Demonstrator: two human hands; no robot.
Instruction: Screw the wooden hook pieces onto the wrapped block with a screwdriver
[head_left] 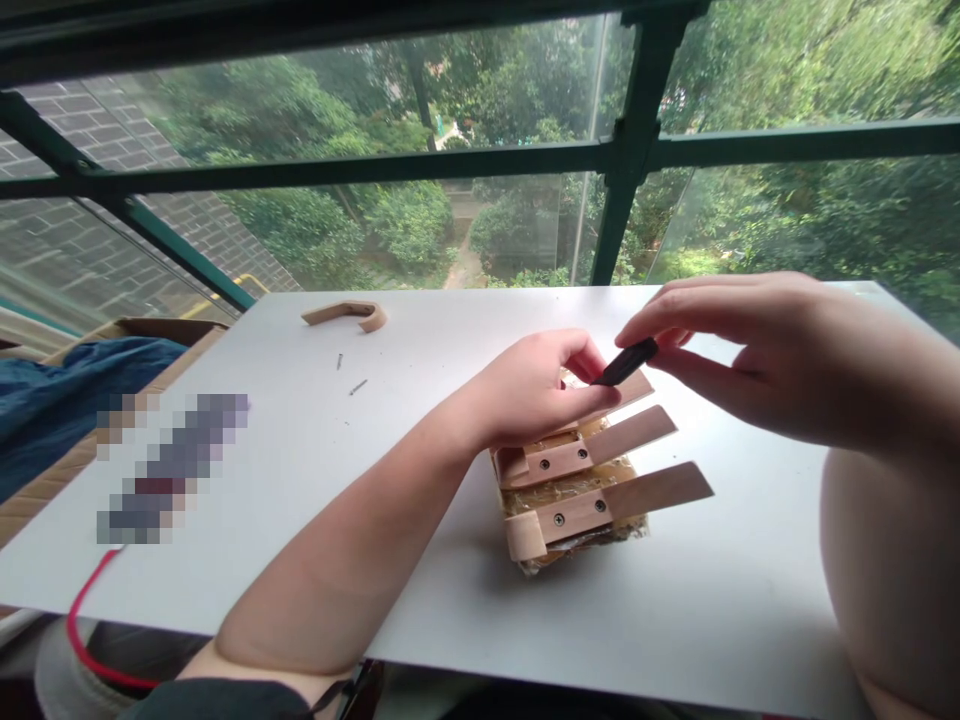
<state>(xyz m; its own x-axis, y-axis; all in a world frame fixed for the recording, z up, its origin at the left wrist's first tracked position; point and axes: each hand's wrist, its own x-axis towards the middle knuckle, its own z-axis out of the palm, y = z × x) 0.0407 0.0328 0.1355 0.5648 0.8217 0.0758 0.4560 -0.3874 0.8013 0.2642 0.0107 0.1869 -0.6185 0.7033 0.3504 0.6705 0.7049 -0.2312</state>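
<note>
My right hand (750, 360) pinches a short black tool (628, 362) between thumb and fingertips, its narrow end pointing down and left; the exact kind is unclear. My left hand (547, 385) is closed over the far side of a block wrapped in clear film and tape (574, 487), thumb and fingers meeting beside the tool's tip. What lies between those fingers is hidden. Across the block run several flat wooden strips with curled ends; the near strip (660, 492) and the middle strip (634, 433) each show two screws. The far strip (637, 388) is partly covered by my left hand.
A loose bent wooden hook (345, 313) lies at the table's back left. Closer in are two small screws, one upper (340, 361), one lower (358, 387). A pixelated object (180, 465) with a red cord (75, 610) sits left. Windows (480, 165) border the white table (300, 500).
</note>
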